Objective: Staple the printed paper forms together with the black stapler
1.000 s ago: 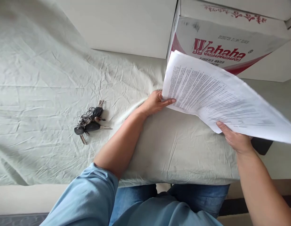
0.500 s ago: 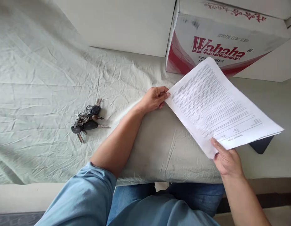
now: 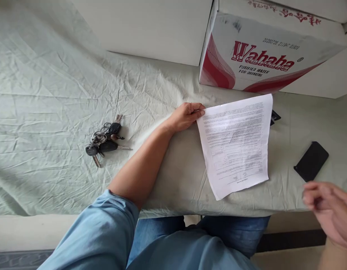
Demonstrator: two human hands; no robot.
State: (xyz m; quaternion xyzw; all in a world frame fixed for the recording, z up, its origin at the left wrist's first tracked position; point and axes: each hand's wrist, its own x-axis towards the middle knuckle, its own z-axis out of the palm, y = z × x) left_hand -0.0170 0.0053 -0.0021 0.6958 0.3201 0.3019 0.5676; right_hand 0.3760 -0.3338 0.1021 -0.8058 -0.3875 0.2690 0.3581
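Keys: I see a bunch of keys (image 3: 104, 141) lying on the wrinkled cloth (image 3: 50, 93), well left of my arm.
Left hand: my left hand (image 3: 186, 116) pinches the top left corner of the paper (image 3: 237, 142), fingers pressed together.
Paper: flat on the cloth, near the table's front edge.
Box: a closed water box (image 3: 260, 56) stands just behind the paper; contents hidden.
Phone: a black phone (image 3: 311, 161) lies right of the paper.
Right hand: my right hand (image 3: 329, 212) is blurred, off the table, holding nothing; fingers loosely curled.
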